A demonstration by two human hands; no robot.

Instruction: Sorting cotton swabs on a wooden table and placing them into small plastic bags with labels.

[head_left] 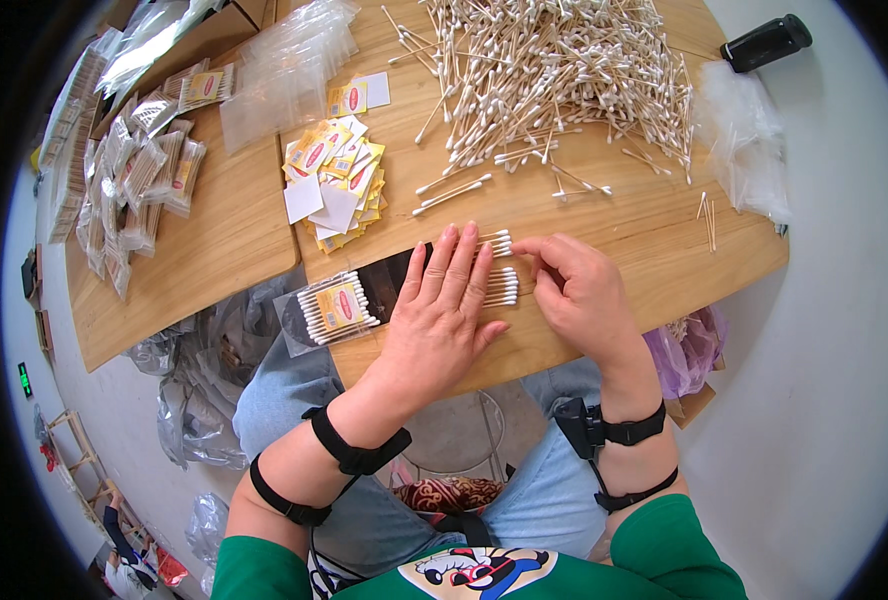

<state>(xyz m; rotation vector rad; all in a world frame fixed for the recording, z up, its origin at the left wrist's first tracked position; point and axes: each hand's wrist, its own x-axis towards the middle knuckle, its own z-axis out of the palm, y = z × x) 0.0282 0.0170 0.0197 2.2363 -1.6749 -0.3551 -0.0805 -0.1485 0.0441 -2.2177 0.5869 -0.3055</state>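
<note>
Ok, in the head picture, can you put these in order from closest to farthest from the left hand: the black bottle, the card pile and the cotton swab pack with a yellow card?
Nearest to the left hand first:
1. Cotton swab pack: just to its left.
2. Card pile: up and left.
3. Black bottle: far off, top right.

A packing workshop, by the look of it: the table (704, 265) bears a heap of loose swabs (574, 80), a pile of printed cards (336, 180), clear bags (286, 70) and many filled packs (144, 180); a green sign (24, 380) glows at far left.
</note>
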